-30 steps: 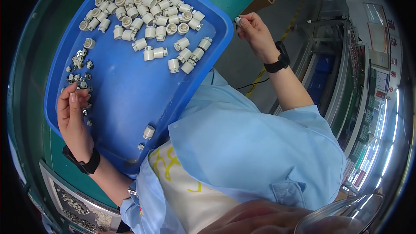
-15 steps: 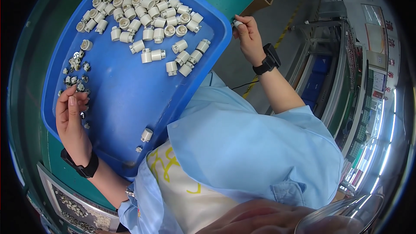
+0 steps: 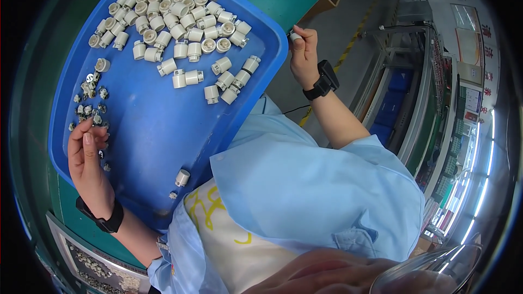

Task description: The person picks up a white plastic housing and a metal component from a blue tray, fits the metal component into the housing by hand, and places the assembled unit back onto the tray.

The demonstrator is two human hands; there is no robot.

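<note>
Our left hand lies low on the left side of the view, palm turned toward us, fingers curled loosely inward with the tips bunched close together. Its wrist bends a little and wears a black band; the bare forearm runs down toward the lower edge. Our right hand is raised further off, on the right, the fingers folded in and the thumb pressed against the forefinger in a pinch. A black watch sits on that wrist. The right forearm slants down and rightward into a light blue sleeve, elbow bent. The two hands are well apart.
</note>
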